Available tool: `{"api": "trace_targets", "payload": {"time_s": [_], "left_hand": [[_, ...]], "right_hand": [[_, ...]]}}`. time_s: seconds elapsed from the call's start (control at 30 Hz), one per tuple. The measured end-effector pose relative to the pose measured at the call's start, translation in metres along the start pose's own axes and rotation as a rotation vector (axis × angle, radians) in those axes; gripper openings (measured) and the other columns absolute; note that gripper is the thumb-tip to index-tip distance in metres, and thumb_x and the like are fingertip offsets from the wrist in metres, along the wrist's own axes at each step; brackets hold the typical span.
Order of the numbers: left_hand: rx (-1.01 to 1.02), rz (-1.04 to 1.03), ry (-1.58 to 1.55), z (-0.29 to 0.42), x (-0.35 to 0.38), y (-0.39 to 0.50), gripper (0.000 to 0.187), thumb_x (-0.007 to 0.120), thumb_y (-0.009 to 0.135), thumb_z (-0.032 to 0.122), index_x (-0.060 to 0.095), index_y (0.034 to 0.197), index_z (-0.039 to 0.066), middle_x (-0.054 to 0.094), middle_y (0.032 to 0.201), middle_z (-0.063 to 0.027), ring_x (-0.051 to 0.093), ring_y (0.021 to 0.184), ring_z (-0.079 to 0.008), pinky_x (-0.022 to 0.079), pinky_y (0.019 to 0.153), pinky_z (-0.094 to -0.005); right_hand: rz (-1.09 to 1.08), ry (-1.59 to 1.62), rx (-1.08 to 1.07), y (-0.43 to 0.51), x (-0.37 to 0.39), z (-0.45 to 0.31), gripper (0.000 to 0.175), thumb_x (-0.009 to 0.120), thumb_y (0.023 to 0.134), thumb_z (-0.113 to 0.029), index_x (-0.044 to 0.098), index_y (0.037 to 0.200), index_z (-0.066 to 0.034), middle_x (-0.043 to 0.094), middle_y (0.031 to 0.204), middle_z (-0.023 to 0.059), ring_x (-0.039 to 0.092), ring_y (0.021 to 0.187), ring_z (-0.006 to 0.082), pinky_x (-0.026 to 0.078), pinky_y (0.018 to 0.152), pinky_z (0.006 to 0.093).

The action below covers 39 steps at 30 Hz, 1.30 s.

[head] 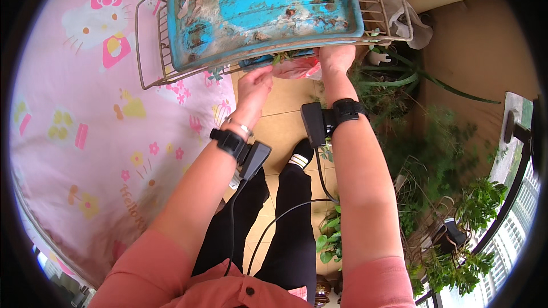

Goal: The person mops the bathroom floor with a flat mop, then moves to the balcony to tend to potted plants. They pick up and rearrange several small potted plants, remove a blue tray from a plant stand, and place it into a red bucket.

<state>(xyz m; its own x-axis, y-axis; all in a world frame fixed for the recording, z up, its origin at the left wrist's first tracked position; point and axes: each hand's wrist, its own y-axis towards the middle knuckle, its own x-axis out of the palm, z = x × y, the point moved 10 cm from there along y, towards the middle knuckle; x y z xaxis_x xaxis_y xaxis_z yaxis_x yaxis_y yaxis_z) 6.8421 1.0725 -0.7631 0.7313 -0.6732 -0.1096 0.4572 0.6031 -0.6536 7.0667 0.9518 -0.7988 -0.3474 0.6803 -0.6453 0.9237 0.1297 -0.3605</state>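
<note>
Below the front edge of a wire rack (pixel 145 42), a red-and-white plastic bag (pixel 295 69) hangs between my hands. Green leaves (pixel 282 56) show at its top. My left hand (pixel 256 87) has its fingertips pinched at the bag's left edge. At the bag's right side, my right hand (pixel 338 57) grips it, its fingers partly hidden under the rack. A dirt-stained blue plastic tray (pixel 257 4) lies on the rack above both hands. Part of a second blue container (pixel 252 63) shows beneath, behind the bag.
Pink cartoon-print fabric (pixel 98 107) covers a surface on the left. Potted aloe (pixel 394 79), feathery green plants (pixel 432 137) and leafy plants (pixel 475 205) crowd the right, near a window. Black cables (pixel 278 218) run from devices on my wrists. Tan floor tiles (pixel 278 124) lie below.
</note>
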Motion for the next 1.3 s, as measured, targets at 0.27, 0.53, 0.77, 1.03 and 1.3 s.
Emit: {"api": "trace_targets", "payload": {"time_s": [0.27, 0.53, 0.77, 1.03, 1.3], "left_hand": [[0.051, 0.259, -0.252, -0.002, -0.006, 0.035, 0.017, 0.061, 0.085, 0.008, 0.064, 0.100, 0.000, 0.062, 0.079, -0.0026, 0.053, 0.056, -0.0089, 0.046, 0.054, -0.0232], [0.052, 0.295, -0.194, 0.004, -0.006, 0.044, 0.016, 0.065, 0.083, 0.011, 0.065, 0.095, 0.001, 0.064, 0.080, -0.0044, 0.057, 0.062, -0.0108, 0.047, 0.057, -0.0230], [0.033, 0.350, -0.337, -0.005, -0.006, 0.050, 0.011, 0.068, 0.076, 0.003, 0.065, 0.085, -0.002, 0.061, 0.069, -0.0027, 0.051, 0.052, -0.0090, 0.044, 0.049, -0.0217], [0.066, 0.442, -0.291, -0.007, -0.010, 0.060, 0.007, 0.069, 0.074, 0.002, 0.062, 0.072, 0.002, 0.061, 0.066, -0.0039, 0.052, 0.053, -0.0098, 0.041, 0.049, -0.0225], [0.005, 0.372, -0.409, -0.010, 0.002, 0.061, 0.012, 0.065, 0.072, -0.003, 0.054, 0.071, 0.000, 0.059, 0.073, -0.0091, 0.060, 0.061, -0.0198, 0.053, 0.056, -0.0303]], "right_hand": [[0.094, 0.347, 0.055, -0.008, -0.011, 0.016, 0.031, 0.066, 0.071, -0.020, 0.056, 0.055, 0.0056, 0.059, 0.060, 0.0232, 0.061, 0.061, 0.0354, 0.048, 0.061, 0.0393], [0.104, 0.247, -0.067, -0.027, -0.035, -0.002, 0.026, 0.061, 0.067, -0.013, 0.051, 0.053, 0.0067, 0.054, 0.057, 0.0248, 0.056, 0.056, 0.0377, 0.046, 0.060, 0.0411], [0.059, 0.368, -0.123, -0.046, -0.047, 0.010, 0.023, 0.059, 0.076, -0.005, 0.052, 0.056, 0.0058, 0.057, 0.052, 0.0092, 0.053, 0.044, 0.0101, 0.044, 0.041, 0.0249], [-0.027, 0.608, -0.030, -0.096, -0.086, 0.031, 0.022, 0.057, 0.075, -0.003, 0.048, 0.057, 0.0043, 0.054, 0.052, 0.0071, 0.054, 0.047, 0.0125, 0.044, 0.044, 0.0262], [-0.032, 0.438, 0.171, -0.144, -0.087, 0.126, 0.021, 0.056, 0.074, -0.003, 0.050, 0.055, 0.0042, 0.052, 0.048, 0.0051, 0.054, 0.045, 0.0108, 0.045, 0.044, 0.0269]]}}
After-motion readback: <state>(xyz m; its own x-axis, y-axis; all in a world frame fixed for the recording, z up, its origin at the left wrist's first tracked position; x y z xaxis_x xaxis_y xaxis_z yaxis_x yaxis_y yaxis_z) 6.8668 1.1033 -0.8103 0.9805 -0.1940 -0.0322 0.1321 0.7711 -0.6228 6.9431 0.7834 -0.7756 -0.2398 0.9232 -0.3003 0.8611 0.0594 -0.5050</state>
